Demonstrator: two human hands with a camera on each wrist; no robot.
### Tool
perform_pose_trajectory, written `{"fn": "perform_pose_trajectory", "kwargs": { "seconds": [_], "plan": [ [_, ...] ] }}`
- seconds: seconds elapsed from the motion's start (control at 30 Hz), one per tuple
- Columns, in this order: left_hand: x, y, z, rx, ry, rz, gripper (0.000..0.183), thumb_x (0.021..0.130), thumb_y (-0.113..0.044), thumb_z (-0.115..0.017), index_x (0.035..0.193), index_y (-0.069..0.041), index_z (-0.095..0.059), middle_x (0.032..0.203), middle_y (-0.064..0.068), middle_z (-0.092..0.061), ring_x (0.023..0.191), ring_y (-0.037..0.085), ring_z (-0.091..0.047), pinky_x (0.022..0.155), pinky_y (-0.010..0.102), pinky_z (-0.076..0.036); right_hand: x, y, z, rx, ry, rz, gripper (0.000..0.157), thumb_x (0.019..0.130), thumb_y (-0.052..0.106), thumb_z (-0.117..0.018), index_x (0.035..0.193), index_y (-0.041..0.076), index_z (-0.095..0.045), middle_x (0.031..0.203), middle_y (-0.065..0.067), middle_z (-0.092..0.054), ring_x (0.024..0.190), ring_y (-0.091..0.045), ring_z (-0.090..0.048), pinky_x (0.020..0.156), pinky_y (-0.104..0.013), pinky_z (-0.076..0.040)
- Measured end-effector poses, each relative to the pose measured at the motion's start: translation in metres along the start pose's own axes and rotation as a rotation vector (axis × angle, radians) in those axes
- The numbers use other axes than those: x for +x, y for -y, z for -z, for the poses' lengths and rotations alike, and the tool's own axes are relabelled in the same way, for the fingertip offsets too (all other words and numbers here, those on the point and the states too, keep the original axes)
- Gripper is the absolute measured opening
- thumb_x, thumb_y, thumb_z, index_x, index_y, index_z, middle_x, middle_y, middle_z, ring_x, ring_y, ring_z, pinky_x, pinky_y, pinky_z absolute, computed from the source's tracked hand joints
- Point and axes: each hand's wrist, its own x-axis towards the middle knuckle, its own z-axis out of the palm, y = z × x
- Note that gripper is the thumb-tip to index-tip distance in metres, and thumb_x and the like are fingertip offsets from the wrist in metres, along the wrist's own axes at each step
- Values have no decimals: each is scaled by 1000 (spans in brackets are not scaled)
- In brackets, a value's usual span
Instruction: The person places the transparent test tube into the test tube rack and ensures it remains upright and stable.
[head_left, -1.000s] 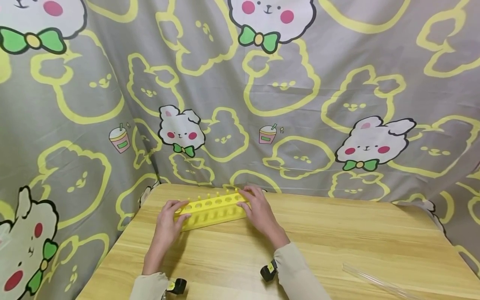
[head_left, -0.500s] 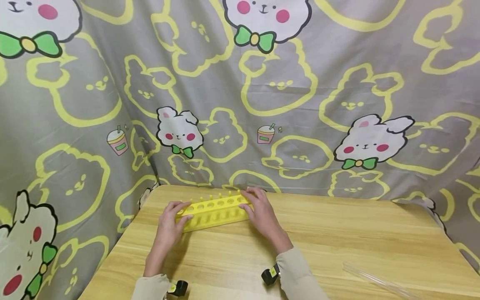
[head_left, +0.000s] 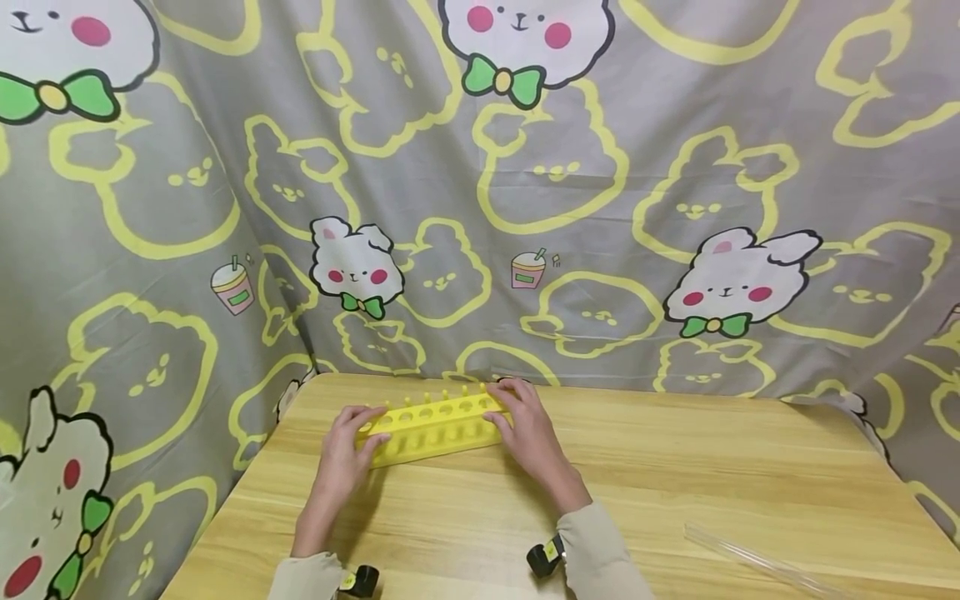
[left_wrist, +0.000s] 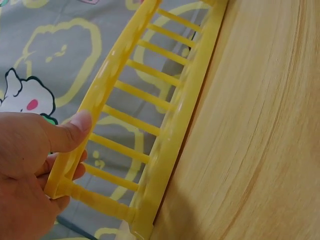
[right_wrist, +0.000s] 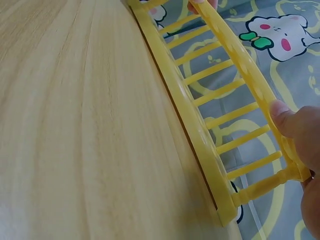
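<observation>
A yellow test tube rack (head_left: pixel 438 437) stands upright on the wooden table, a row of round holes along its top and a row of small pegs behind. My left hand (head_left: pixel 343 454) grips the rack's left end, thumb on the near side of the top bar. At the other end my right hand (head_left: pixel 536 437) holds the top bar the same way. In the left wrist view the left thumb (left_wrist: pixel 75 129) presses on the bar while the fingers curl beneath it. The right wrist view shows the right thumb (right_wrist: pixel 282 115) on the bar, with the rack's base on the tabletop.
Clear glass tubes (head_left: pixel 757 558) lie on the table (head_left: pixel 660 483) at the front right. Behind and to the left of the table hangs a grey curtain (head_left: pixel 585 225) printed with rabbits. A small black camera (head_left: pixel 545 557) sits at each wrist.
The rack has shifted slightly to the right with both hands keeping their grip on it. The head view has tilted a little, and the tubes have stayed in place.
</observation>
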Motion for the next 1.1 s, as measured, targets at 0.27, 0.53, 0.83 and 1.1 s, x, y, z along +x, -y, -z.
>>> {"fn": "perform_pose_trajectory", "kwargs": {
  "seconds": [0.27, 0.53, 0.83, 1.1],
  "plan": [
    [-1, -3, -3, 6, -26, -42, 39, 78, -4, -76, 116, -3, -66, 109, 16, -56, 105, 34, -54, 88, 51, -47, -6, 0, 4, 8, -24, 8, 40, 85, 21, -71, 122, 6, -64, 120, -3, -54, 113, -18, -45, 89, -32, -46],
    [0, -4, -7, 5, -35, -59, 40, 76, -5, -77, 115, -3, -67, 108, 16, -57, 104, 34, -55, 87, 51, -47, -9, -2, 7, 13, -41, 19, 39, 86, 21, -71, 120, 5, -64, 123, -6, -54, 116, -20, -45, 93, -33, -45],
    [1, -6, -11, -3, -41, -88, 41, 74, -4, -78, 114, -4, -68, 108, 15, -58, 102, 33, -56, 85, 51, -48, -15, -2, 13, -7, -30, -25, 39, 87, 23, -70, 121, 7, -64, 122, -3, -53, 117, -17, -43, 94, -32, -44],
    [-1, -8, -13, -11, -26, -79, 40, 77, -6, -77, 115, -6, -67, 110, 14, -57, 104, 32, -55, 87, 49, -47, -17, -2, 16, -14, -60, -4, 39, 84, 20, -72, 120, 5, -64, 119, -4, -54, 114, -19, -45, 89, -34, -47]
  ]
}}
